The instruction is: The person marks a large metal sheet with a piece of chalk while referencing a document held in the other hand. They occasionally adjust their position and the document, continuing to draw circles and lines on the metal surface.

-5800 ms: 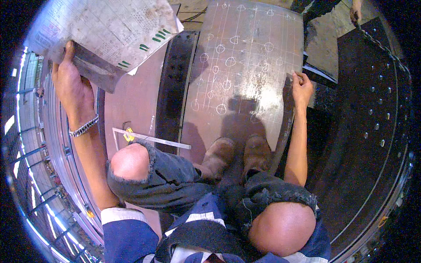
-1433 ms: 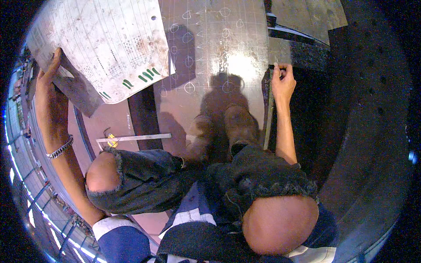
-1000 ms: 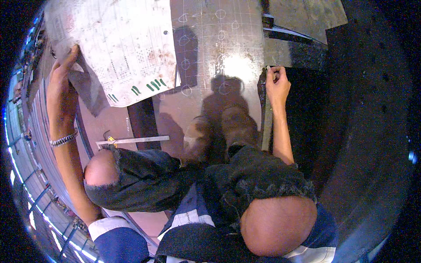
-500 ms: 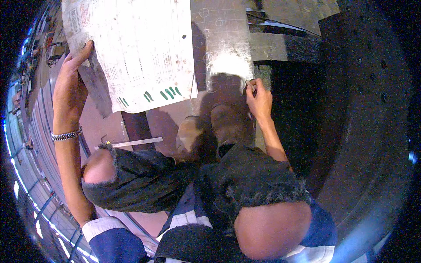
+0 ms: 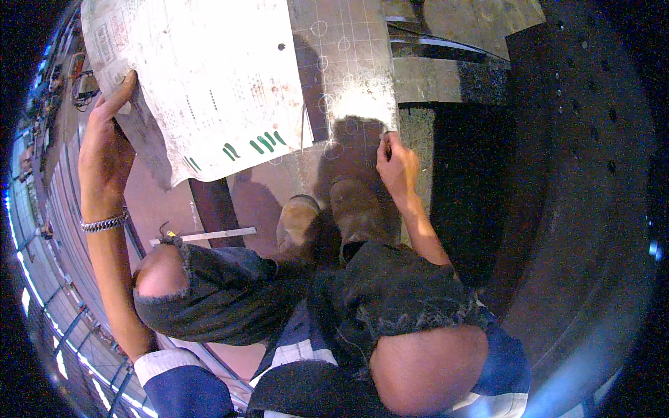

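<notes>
Head view, person crouched on a metal sheet (image 5: 348, 76) laid on the floor. The left hand (image 5: 104, 150), at the upper left of the frame, grips the edge of a large printed drawing (image 5: 202, 83), thumb over the top face and fingers curled beneath; a chain bracelet (image 5: 104, 223) circles that wrist. The right hand (image 5: 396, 164), at centre, rests on the lower edge of the sheet with fingertips drawn together, as if pinching a small marker (too small to tell for sure). Chalk circles (image 5: 319, 28) on a scribed grid run up the sheet; both boots (image 5: 327, 219) stand on its near end, and a steel ruler (image 5: 205, 235) lies at the left by the knee.

To mark well, it seems best to keep the drawing flat and close, and to check each circle against it before touching the sheet.

Compared with half a second ago, the drawing has swung further right, now covering more of the sheet, and the right hand has edged slightly higher.
</notes>
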`<act>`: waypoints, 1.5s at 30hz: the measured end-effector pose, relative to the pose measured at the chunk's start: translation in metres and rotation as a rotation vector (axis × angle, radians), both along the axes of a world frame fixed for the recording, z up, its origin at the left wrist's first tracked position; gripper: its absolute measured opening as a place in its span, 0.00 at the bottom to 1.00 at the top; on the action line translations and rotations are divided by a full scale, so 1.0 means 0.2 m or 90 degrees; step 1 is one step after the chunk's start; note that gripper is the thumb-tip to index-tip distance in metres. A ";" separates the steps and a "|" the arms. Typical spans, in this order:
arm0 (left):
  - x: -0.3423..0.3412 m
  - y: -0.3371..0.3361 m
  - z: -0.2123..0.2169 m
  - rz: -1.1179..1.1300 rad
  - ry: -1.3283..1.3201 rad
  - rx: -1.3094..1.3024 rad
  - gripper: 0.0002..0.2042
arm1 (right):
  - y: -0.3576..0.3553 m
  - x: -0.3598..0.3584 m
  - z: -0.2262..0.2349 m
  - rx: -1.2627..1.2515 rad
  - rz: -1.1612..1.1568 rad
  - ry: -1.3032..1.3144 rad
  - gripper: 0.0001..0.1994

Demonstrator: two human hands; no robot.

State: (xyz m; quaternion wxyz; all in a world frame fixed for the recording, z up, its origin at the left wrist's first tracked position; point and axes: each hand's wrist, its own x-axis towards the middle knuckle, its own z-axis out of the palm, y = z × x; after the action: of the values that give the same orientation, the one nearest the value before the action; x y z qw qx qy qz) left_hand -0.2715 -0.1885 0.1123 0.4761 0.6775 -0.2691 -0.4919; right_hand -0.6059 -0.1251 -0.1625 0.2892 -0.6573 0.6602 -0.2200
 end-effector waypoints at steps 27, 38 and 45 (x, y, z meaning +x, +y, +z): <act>0.04 -0.04 -0.05 0.021 -0.061 0.004 0.17 | -0.33 -0.01 0.03 -0.021 -0.053 -0.111 0.08; 0.09 -0.03 -0.08 0.037 -0.087 -0.008 0.18 | -0.39 0.06 -0.08 -0.069 -0.032 -0.053 0.08; 0.13 -0.03 -0.11 0.029 -0.086 -0.017 0.17 | -0.41 0.13 -0.10 -0.051 -0.018 -0.025 0.06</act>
State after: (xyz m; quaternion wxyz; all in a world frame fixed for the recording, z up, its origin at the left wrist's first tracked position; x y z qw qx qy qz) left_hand -0.2461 -0.1954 0.0903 0.4769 0.7088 -0.2918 -0.4302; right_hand -0.5789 -0.2073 -0.1831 0.2722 -0.6547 0.6543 -0.2631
